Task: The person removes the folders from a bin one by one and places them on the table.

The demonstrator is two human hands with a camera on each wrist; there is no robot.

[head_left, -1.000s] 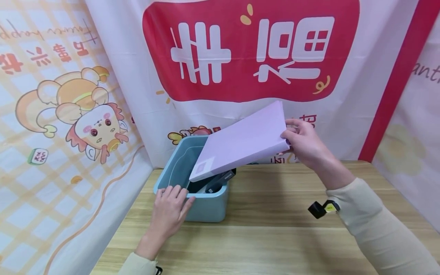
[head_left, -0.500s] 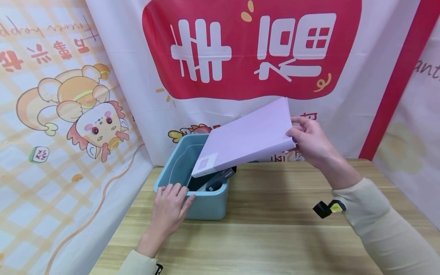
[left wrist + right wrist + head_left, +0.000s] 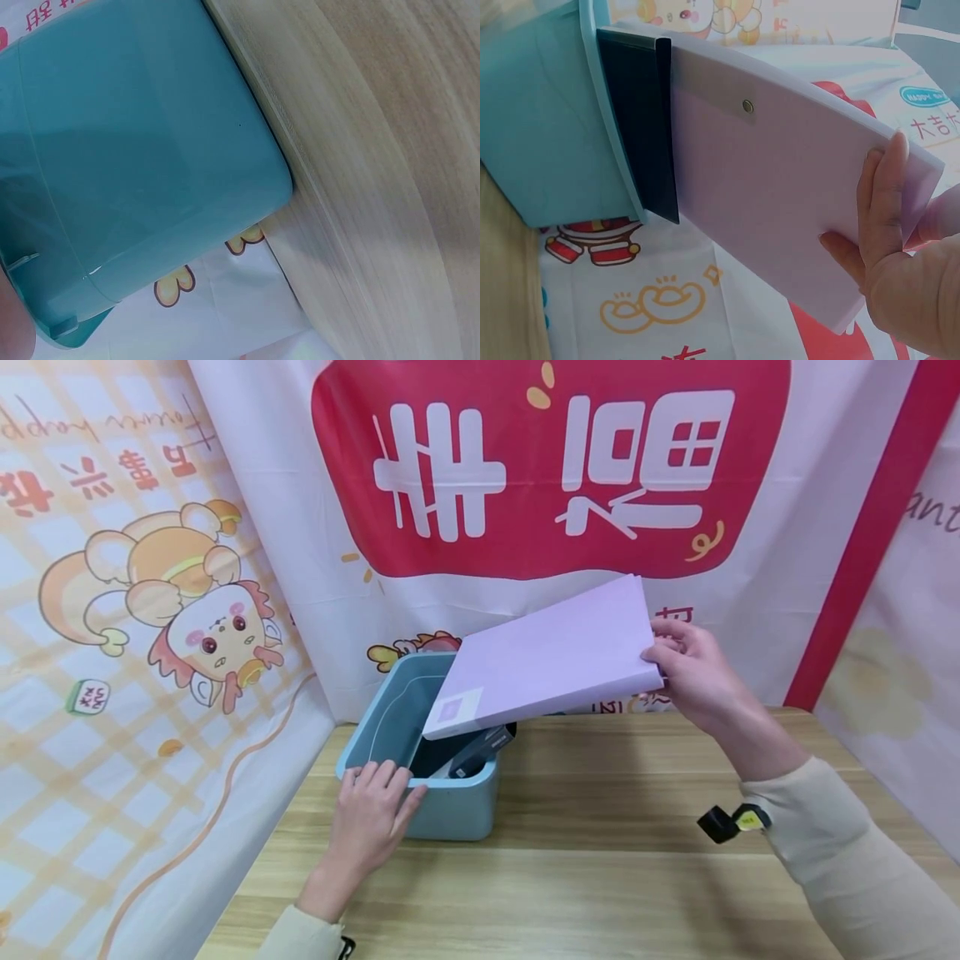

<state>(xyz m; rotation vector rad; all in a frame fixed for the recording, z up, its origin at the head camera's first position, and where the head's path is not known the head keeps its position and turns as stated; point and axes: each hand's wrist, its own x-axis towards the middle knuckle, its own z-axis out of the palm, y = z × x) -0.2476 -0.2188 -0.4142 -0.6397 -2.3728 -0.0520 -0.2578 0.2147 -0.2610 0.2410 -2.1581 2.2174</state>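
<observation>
My right hand (image 3: 701,681) pinches the right end of a lilac file folder (image 3: 555,664), thumb on top and fingers underneath. The folder slants over a blue plastic bin (image 3: 453,814), its left end above the opening. A round metal stud shows on its underside in the right wrist view. My left hand (image 3: 369,818) grips the bin's near rim, fingers over the edge and thumb outside. Inside the bin, a black flat item (image 3: 483,752) leans out past the right rim, partly hidden beneath the folder. The left wrist view shows mostly the bin's side wall (image 3: 165,142).
The bin stands on a wood-grain table (image 3: 570,893), near its left back part. A printed cloth (image 3: 525,552) hangs behind, and another patterned cloth (image 3: 97,760) hangs along the left. Table surface shows in front and to the right of the bin.
My right hand has moved to the right, drawing the folder along and leaving more of its left end clear of the bin's interior. The left hand stays on the rim.
</observation>
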